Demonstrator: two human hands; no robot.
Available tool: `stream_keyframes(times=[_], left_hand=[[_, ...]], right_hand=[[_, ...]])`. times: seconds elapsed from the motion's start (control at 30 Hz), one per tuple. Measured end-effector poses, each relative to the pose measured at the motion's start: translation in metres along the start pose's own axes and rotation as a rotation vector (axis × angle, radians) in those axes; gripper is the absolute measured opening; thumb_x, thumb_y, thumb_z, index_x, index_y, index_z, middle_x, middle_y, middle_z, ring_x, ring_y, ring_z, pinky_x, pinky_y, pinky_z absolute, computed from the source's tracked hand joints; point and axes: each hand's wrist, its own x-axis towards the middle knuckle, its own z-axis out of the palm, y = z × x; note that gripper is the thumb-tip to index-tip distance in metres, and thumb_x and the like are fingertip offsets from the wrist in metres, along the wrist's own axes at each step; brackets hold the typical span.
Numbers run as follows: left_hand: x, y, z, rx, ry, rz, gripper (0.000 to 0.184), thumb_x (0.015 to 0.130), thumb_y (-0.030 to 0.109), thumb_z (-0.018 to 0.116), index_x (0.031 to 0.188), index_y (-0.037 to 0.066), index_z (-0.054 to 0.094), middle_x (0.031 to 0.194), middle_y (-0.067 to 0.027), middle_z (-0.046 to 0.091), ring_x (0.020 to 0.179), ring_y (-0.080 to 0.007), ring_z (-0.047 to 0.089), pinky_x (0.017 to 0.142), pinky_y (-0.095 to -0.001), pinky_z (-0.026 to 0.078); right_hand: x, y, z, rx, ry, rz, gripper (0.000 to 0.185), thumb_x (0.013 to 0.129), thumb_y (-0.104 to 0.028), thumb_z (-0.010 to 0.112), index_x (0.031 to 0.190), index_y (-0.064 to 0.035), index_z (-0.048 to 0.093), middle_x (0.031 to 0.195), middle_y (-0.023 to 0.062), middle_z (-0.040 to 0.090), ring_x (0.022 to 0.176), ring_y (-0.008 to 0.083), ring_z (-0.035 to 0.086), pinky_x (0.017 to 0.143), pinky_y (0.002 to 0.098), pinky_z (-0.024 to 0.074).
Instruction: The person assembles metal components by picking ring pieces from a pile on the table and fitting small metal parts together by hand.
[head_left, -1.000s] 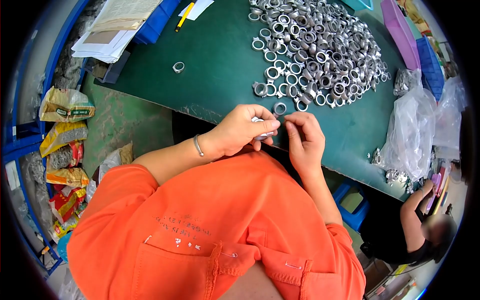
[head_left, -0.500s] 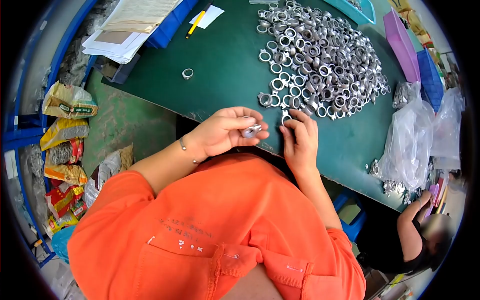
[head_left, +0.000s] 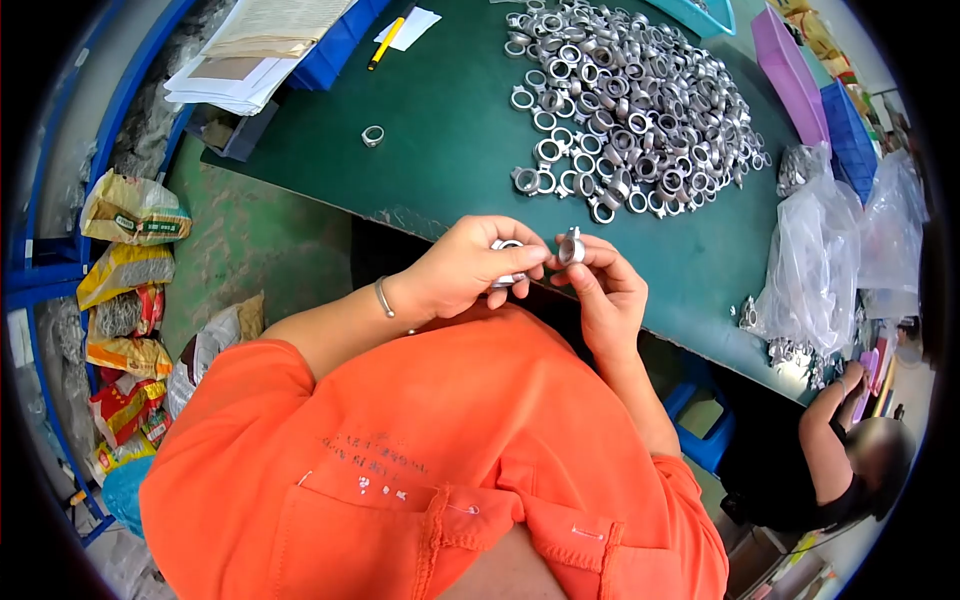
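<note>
- Right hand (head_left: 612, 292): metal ring (head_left: 571, 248) pinched upright between fingertips.
- Left hand (head_left: 478, 262): metal pieces (head_left: 508, 262) gripped, count unclear.
- Ring pile (head_left: 640, 110) spread on green table (head_left: 450, 130).

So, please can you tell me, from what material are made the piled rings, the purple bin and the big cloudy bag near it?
Piled rings: metal, steel or aluminium unclear; grey with bright glints.
Purple bin: probably moulded plastic; smooth, evenly coloured walls.
Big cloudy bag: thin plastic film, apparently; translucent and crinkled.
</note>
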Motion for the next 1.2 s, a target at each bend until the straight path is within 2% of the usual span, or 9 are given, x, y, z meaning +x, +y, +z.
stream_keyframes(times=[0.2,0.5,0.57,0.67,0.87,0.93,1.0,1.1,1.2], left_hand=[[-0.004,-0.003,0.019,0.292,0.041,0.217,0.012,0.086,0.008,0.062,0.092,-0.001,0.063,0.080,-0.0041,0.060,0.059,-0.0050,0.053,0.050,-0.0174,0.042],[-0.009,-0.027,0.006,0.613,0.072,0.579,0.008,0.080,0.002,0.066,0.086,-0.002,0.064,0.083,-0.0065,0.060,0.062,-0.0094,0.056,0.055,-0.0207,0.045],[-0.009,-0.032,0.003,0.881,0.085,0.876,0.007,0.077,-0.001,0.067,0.084,-0.001,0.063,0.081,-0.0075,0.060,0.064,-0.0127,0.057,0.056,-0.0232,0.045],[-0.015,-0.036,0.008,0.860,0.120,0.884,0.011,0.074,-0.003,0.068,0.084,0.000,0.063,0.079,-0.0081,0.060,0.066,-0.0148,0.057,0.056,-0.0242,0.045],[-0.027,-0.050,0.002,0.525,0.194,0.560,0.010,0.081,0.002,0.065,0.086,0.002,0.057,0.080,-0.0053,0.061,0.060,-0.0062,0.053,0.050,-0.0191,0.042],[-0.032,-0.044,0.001,0.169,0.089,0.158,0.009,0.085,0.007,0.062,0.088,0.002,0.055,0.077,-0.0063,0.061,0.054,-0.0057,0.052,0.044,-0.0179,0.039],[-0.029,-0.054,-0.004,0.018,0.052,0.041,0.023,0.094,0.023,0.050,0.092,0.001,0.056,0.079,-0.0113,0.063,0.051,-0.0120,0.058,0.039,-0.0190,0.041],[-0.024,-0.067,-0.010,-0.296,-0.011,-0.211,0.041,0.096,0.039,0.039,0.100,0.001,0.056,0.085,-0.0118,0.064,0.060,-0.0186,0.065,0.037,-0.0209,0.048],[-0.016,-0.084,-0.020,-0.217,-0.055,-0.315,0.030,0.094,0.030,0.047,0.107,0.005,0.055,0.089,-0.0111,0.065,0.064,-0.0171,0.066,0.039,-0.0201,0.047]], right_hand=[[-0.011,0.004,0.004,-0.316,-0.058,-0.345,0.018,0.080,0.009,0.060,0.096,0.0026,0.055,0.110,0.0169,0.056,0.093,0.0183,0.060,0.081,0.0289,0.0515],[-0.017,0.006,-0.004,-0.003,-0.009,0.106,0.023,0.094,-0.007,0.046,0.114,0.0035,0.051,0.095,0.0099,0.062,0.081,0.0125,0.060,0.069,0.0224,0.0492],[-0.018,0.009,-0.008,0.053,-0.067,0.182,0.023,0.093,-0.007,0.048,0.113,0.0040,0.051,0.094,0.0100,0.062,0.080,0.0125,0.060,0.070,0.0229,0.0495],[-0.017,0.016,-0.011,0.100,-0.186,0.159,0.023,0.090,-0.004,0.054,0.111,0.0040,0.052,0.096,0.0115,0.062,0.081,0.0141,0.060,0.070,0.0252,0.0504],[-0.020,0.028,-0.009,0.385,-0.207,0.100,0.027,0.082,0.005,0.060,0.108,0.0022,0.052,0.109,0.0191,0.059,0.091,0.0206,0.061,0.080,0.0326,0.0513],[-0.025,0.032,-0.010,0.398,-0.202,0.090,0.026,0.081,0.007,0.059,0.106,0.0015,0.053,0.111,0.0199,0.058,0.093,0.0214,0.060,0.081,0.0333,0.0508],[-0.033,0.033,-0.010,0.409,-0.189,0.073,0.026,0.080,0.009,0.058,0.105,0.0008,0.054,0.112,0.0206,0.058,0.095,0.0223,0.060,0.083,0.0339,0.0503],[-0.031,0.022,-0.014,-0.419,-0.455,-0.258,0.017,0.074,0.008,0.063,0.090,0.0002,0.062,0.108,0.0161,0.061,0.093,0.0267,0.062,0.080,0.0341,0.0489],[-0.033,0.010,-0.011,-0.549,-0.368,-0.408,0.019,0.070,0.008,0.064,0.087,-0.0010,0.064,0.101,0.0145,0.063,0.089,0.0278,0.062,0.077,0.0343,0.0495]])
